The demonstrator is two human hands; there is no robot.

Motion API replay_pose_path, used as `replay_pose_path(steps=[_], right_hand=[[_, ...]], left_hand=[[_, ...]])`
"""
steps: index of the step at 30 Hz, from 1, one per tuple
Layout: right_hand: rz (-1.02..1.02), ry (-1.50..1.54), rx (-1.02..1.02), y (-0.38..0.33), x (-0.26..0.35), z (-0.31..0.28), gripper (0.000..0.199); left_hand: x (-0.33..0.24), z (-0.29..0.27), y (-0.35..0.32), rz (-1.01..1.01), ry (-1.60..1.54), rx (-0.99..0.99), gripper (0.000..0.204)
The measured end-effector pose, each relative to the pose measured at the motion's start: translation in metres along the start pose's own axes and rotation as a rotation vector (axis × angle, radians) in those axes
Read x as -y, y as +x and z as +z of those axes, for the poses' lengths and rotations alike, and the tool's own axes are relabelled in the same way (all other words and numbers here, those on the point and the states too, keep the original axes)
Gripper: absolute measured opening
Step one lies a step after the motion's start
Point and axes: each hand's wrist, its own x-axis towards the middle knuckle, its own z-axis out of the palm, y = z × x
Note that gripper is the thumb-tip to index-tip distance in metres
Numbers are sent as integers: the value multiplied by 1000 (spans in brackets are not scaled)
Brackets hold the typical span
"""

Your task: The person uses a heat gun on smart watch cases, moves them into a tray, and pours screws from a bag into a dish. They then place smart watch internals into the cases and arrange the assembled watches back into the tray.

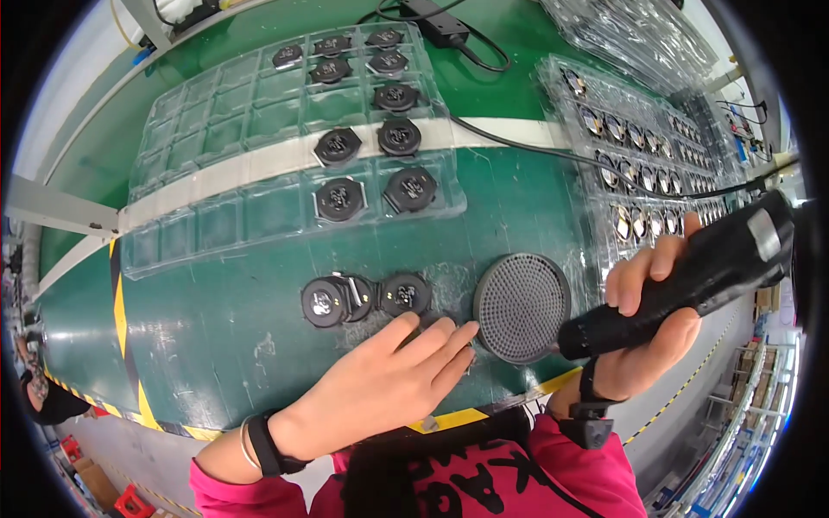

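My right hand (648, 302) is wrapped round a black electric screwdriver (691, 272). Its tip points down to the left, at the rim of a round grey dish (522, 306) with a grid of small holes. My left hand (397, 367) lies low over the bench, fingers curved over a dark round watch case mostly hidden beneath them. Just beyond those fingers is a black watch case (406, 294). Another watch case (325, 301), with a dark ring-shaped part (357, 296) leaning at its side, sits further left.
A clear compartment tray (259, 216) behind holds several black watch cases (338, 199) on its right side. More clear trays (604, 142) with shiny watch parts stand at the right. A black cable (553, 154) crosses the bench to a power adapter (440, 26). Striped tape (458, 420) marks the near edge.
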Motion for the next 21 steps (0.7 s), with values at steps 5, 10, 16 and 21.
replay_pose_path(steps=[5,10,16,21], right_hand=[[-154,330,107,-17,-11,17,76],[-250,357,363,-19,-22,20,80],[-190,298,401,-27,-27,18,79],[-162,266,465,-24,-30,20,79]], left_hand=[[-39,8,-15,-226,-142,10,37],[-50,19,-15,-380,-291,-54,39],[-51,27,-15,-422,-307,-103,37],[-54,30,-15,-448,-323,-138,37]])
